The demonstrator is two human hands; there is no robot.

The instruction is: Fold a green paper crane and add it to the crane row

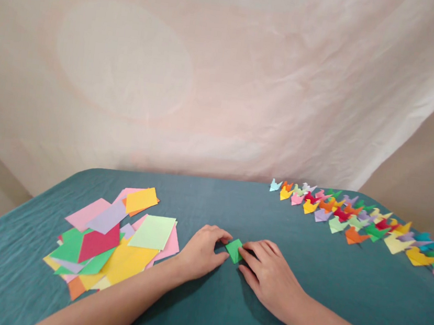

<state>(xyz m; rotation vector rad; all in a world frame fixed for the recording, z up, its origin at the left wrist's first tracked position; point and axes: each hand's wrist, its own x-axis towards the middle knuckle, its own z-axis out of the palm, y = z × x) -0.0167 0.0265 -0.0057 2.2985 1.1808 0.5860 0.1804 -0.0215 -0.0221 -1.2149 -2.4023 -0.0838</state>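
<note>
A small folded green paper (pixel 234 250) lies on the teal tablecloth (pixel 215 204) near the middle of the table. My left hand (pixel 203 252) pinches its left corner between thumb and fingers. My right hand (pixel 270 278) presses on its right edge with curled fingertips. Both hands rest on the cloth and both forearms reach in from the bottom edge of the head view.
A loose pile of coloured paper squares (pixel 113 237) lies at the left. Several folded paper birds (pixel 356 219) in many colours stand in rows at the back right, running toward the right edge. A cream sheet (pixel 211 77) hangs behind the table.
</note>
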